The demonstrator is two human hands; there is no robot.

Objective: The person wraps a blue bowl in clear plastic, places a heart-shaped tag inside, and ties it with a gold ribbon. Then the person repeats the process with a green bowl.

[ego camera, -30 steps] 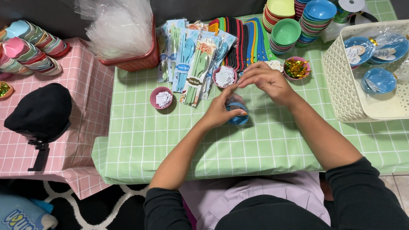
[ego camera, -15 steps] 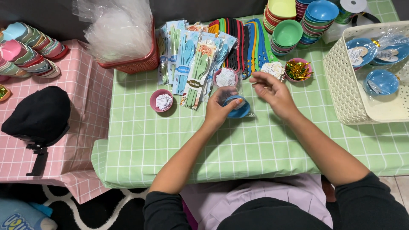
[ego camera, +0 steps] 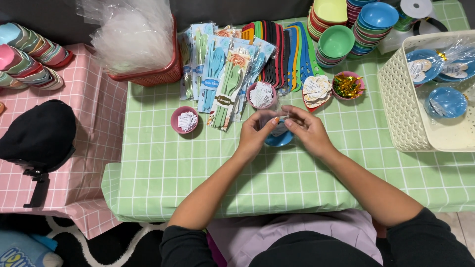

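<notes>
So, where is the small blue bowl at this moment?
In the head view, the small blue bowl is on the green checked tablecloth near the middle, partly hidden between the left hand and right hand, just below the pink cup of paper slips.

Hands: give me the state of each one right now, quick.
Left hand: fingers pinched on the clear plastic wrap over the small blue bowl.
Right hand: fingertips pinched on the same wrap from the other side.
</notes>
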